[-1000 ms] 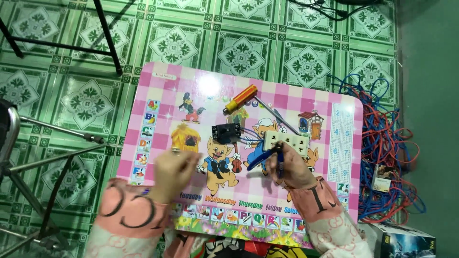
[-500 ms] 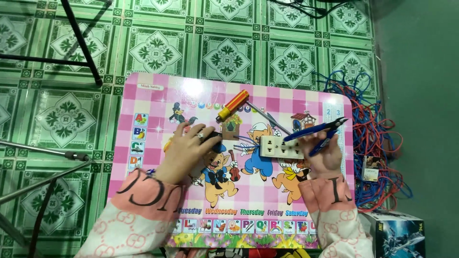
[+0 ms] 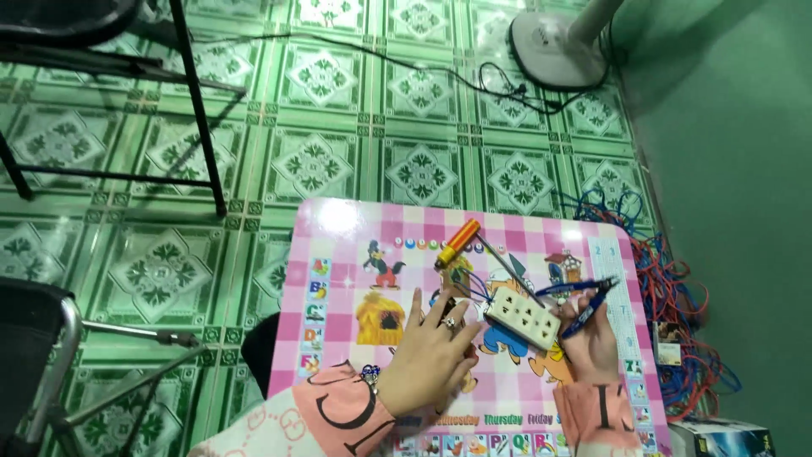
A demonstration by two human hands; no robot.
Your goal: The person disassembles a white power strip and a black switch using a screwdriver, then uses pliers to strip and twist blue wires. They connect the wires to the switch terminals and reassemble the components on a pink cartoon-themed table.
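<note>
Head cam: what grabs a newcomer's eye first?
The pink cartoon table on the green patterned floor. On it, the left hand rests beside a cream socket strip, and the right hand holds blue-handled pliers. An orange-handled screwdriver lies behind; tangled wires sit right.

Glossy laminated table (image 3: 338, 254), plastic socket (image 3: 523, 316)

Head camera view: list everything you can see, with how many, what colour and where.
Table: one, pink checked, centre.
Socket block: one, cream, on table between hands.
Screwdriver: one, orange handle, table's far side.
Pliers: one, blue handles, in right hand.
Wires: tangle, blue and red, floor at right.
Fan base: one, white, top.
Left hand: flat on table, ringed.
Right hand: gripping pliers.
</note>
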